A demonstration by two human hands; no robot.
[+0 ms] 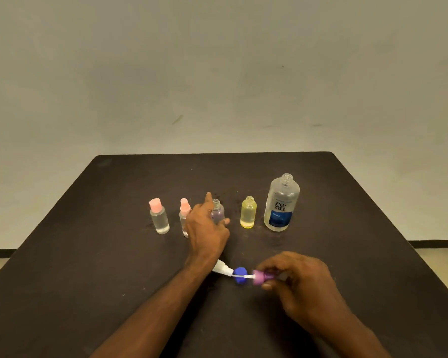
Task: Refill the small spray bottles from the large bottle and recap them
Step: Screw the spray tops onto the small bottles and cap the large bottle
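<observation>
1. Purple spray cap, lower centre of frame: right hand pinches it, white dip tube pointing left.
2. Purple small bottle, centre, uncapped and upright; left hand at it, fingers loosely spread, grip on it unclear.
3. Yellow small bottle just right of it, uncapped, holds liquid.
4. Large bottle right of centre, uncapped, upright.
5. Two pink-capped bottles, and, left of centre, capped.
6. Blue cap and white nozzle cap lie on dark table near the right hand.
</observation>
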